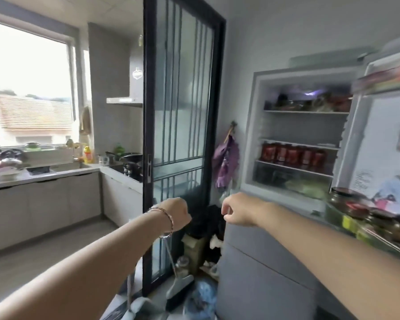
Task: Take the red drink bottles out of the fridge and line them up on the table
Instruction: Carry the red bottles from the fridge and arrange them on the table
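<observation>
The fridge [252,125] stands at the right with its upper door swung open. Several red drink bottles [292,155] stand in a row on its lower shelf. My left hand [177,212], with a bracelet on the wrist, hangs in the air in front of the black glass door, fingers loosely curled and holding nothing. My right hand [237,210] is raised below and left of the fridge opening, also loosely curled and holding nothing. Both hands are well short of the bottles. No table is in view.
The open fridge door [379,144] at the right carries jars [346,199] on its shelves. A black sliding glass door [183,135] stands in the middle, with a broom and bags on the floor below. A kitchen counter [44,179] with sink and stove is at the left.
</observation>
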Demonstrator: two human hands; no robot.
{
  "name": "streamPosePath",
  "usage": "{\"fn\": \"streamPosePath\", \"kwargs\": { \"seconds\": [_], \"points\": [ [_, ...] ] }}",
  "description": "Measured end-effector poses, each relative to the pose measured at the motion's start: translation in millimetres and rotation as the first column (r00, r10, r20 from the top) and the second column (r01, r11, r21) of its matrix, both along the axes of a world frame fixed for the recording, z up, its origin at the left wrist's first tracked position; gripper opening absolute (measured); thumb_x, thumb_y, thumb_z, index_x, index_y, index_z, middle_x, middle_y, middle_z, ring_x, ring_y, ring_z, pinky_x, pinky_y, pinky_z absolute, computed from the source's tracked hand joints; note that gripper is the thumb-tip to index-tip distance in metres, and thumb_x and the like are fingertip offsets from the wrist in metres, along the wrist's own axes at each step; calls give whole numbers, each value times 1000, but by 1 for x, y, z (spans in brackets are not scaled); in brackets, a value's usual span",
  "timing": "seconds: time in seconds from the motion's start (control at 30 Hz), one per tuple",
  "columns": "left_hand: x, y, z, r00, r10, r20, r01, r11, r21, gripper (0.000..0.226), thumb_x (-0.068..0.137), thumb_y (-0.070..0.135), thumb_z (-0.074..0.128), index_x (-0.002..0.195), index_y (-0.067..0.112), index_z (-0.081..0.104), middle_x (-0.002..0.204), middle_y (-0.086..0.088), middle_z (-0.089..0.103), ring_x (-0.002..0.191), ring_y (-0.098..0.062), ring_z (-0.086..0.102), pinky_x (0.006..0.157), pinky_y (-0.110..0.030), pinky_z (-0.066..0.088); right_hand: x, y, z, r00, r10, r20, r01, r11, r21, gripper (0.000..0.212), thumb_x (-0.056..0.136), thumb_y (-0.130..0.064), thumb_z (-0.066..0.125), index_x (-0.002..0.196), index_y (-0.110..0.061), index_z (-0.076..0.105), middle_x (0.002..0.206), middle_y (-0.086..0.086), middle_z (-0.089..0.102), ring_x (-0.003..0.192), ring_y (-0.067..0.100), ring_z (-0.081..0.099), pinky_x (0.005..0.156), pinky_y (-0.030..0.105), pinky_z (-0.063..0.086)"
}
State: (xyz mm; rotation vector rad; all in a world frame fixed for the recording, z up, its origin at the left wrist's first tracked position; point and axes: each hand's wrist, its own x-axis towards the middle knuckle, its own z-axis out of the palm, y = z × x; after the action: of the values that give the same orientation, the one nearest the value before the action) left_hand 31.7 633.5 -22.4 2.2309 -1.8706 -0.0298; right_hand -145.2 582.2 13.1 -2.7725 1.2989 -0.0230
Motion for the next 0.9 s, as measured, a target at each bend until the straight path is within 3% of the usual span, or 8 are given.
{"fn": "streamPosePath", "kwargs": {
  "seconds": [0.2, 0.33, 0.4, 0.47, 0.6, 0.83, 0.9],
  "points": [
    [-30, -162, 41, 972, -226, 71, 231, 970, -78, 29, 93, 24, 45, 106, 6, 63, 111, -11, 64, 104, -27, 58, 81, -29, 45, -37, -123, 25, 963, -244, 112, 255, 962, -95, 25, 88, -18, 48, 104, -17, 67, 109, 4, 65, 98, 25, 61, 81, 33, 50],
    [-36, -267, 60, 942, -333, 43, 335, 934, -124, 19, 88, 21, 47, 87, 9, 62, 92, -11, 62, 95, -30, 61, 74, -30, 46, -50, -196, 39, 913, -383, 143, 397, 913, -89, 22, 89, -18, 49, 102, -18, 66, 111, 2, 64, 100, 23, 60, 84, 34, 51],
    [-45, -313, 67, 920, -388, 54, 392, 910, -137, 19, 89, 21, 46, 74, 14, 55, 92, -10, 61, 94, -30, 60, 77, -30, 46, -59, -228, 44, 881, -448, 155, 463, 883, -81, 22, 89, -18, 48, 102, -17, 66, 112, 2, 64, 101, 24, 61, 87, 37, 52],
    [-58, -352, 70, 891, -446, 83, 453, 883, -124, 21, 92, 22, 43, 82, 11, 58, 101, -11, 62, 97, -30, 59, 84, -33, 48, -70, -261, 44, 846, -509, 160, 525, 848, -73, 24, 89, -16, 48, 102, -15, 67, 110, 5, 66, 98, 26, 62, 86, 39, 53],
    [-85, -427, 66, 866, -494, 73, 499, 856, -132, 23, 91, 26, 44, 101, 16, 62, 104, -3, 65, 95, -23, 62, 82, -30, 49, -96, -325, 35, 779, -594, 200, 616, 784, -73, 14, 91, -19, 51, 93, -16, 65, 106, 4, 66, 95, 25, 63, 87, 40, 53],
    [-125, -577, 48, 862, -505, 34, 505, 852, -141, 17, 88, 19, 44, 94, 16, 59, 101, -5, 65, 93, -25, 61, 83, -34, 52, -142, -460, 8, 716, -631, 298, 685, 716, -130, 22, 91, -22, 50, 107, -19, 65, 111, 0, 66, 99, 22, 61, 85, 37, 51],
    [-135, -617, 42, 861, -508, 15, 504, 850, -157, 12, 88, 20, 43, 88, 19, 55, 94, -3, 64, 87, -23, 61, 77, -32, 52, -154, -499, 7, 710, -629, 317, 686, 720, -108, 22, 91, -21, 50, 108, -20, 64, 112, 0, 64, 101, 22, 60, 84, 33, 50]
  ]
}}
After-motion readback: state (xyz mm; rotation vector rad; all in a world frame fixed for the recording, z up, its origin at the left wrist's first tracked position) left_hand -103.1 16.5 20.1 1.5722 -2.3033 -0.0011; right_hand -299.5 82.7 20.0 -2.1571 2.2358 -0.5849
